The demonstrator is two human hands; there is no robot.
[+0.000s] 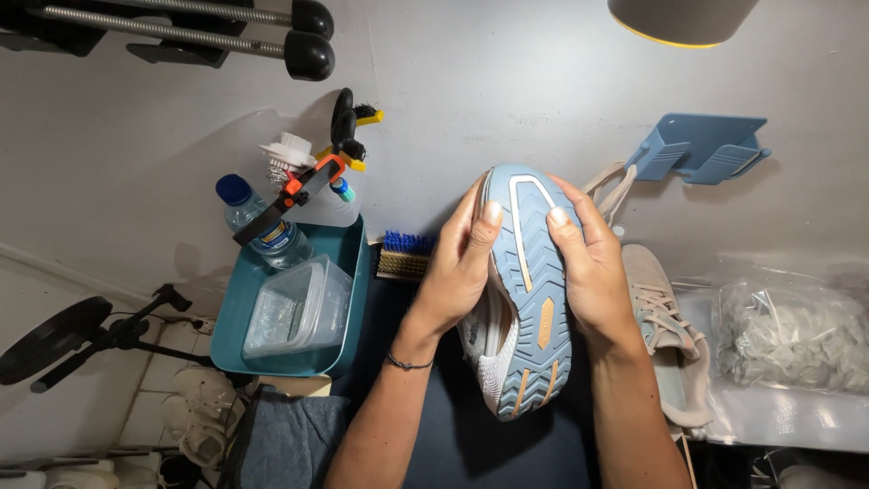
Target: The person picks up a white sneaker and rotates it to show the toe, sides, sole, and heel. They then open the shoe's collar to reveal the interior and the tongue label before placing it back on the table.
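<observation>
Blue-grey rubber fills the middle of the view: the sole of one sneaker [529, 299], turned up toward the camera, with tan inserts set in the tread. Two hands grasp it. The left hand [457, 267] wraps the shoe's left edge, thumb pressed on the sole near the toe; the right hand [593, 272] clasps the right edge, its thumb likewise on the tread. The shoe is raised above a dark work surface [453, 444], toe pointing away from the person.

A second sneaker [665, 330], beige with laces, lies just beside the right wrist, upright on its sole. One teal tray [348, 349] sits to the left, holding one clear plastic tub [299, 308], one water bottle [262, 226] with a blue cap and several brushes, too crowded to count. One brush with blue bristles [405, 255] lies between the tray and the left hand. One clear bag [792, 335] of pale pieces rests at the far right. One blue wall bracket [701, 145] hangs above it.
</observation>
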